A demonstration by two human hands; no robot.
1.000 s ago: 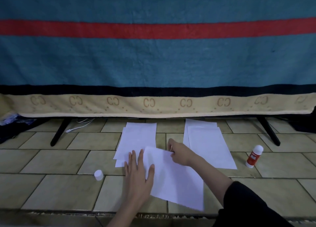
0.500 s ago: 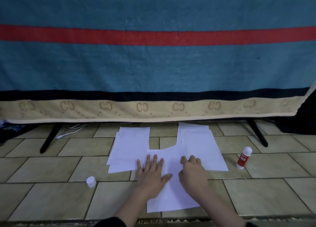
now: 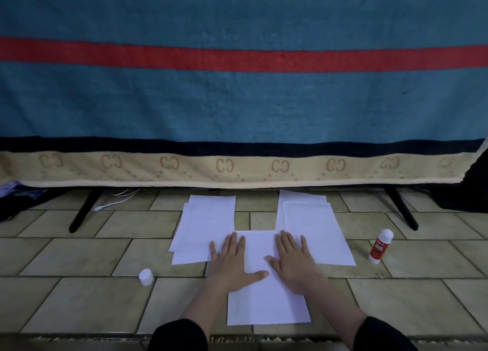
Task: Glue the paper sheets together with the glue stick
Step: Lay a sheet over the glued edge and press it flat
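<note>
A white paper sheet (image 3: 266,303) lies flat on the tiled floor right in front of me. My left hand (image 3: 232,263) presses flat on its upper left part, fingers straight and spread. My right hand (image 3: 293,261) presses flat on its upper right part. Behind it to the left lies a stack of white sheets (image 3: 208,218), and another stack of sheets (image 3: 311,224) lies behind to the right. A red and white glue stick (image 3: 380,246) stands upright, uncapped, on the floor at the right. Its white cap (image 3: 146,277) sits on the floor at the left.
A large teal blanket (image 3: 237,99) with a red stripe and a beige border hangs across the back over black stand legs (image 3: 81,213). A white cable (image 3: 116,201) lies under it at the left. Dark cloth (image 3: 464,192) sits at the far right.
The front sheet was laid down square and flat. My right hand let go of its top edge, and both hands now press flat on the sheet, spread further apart.
</note>
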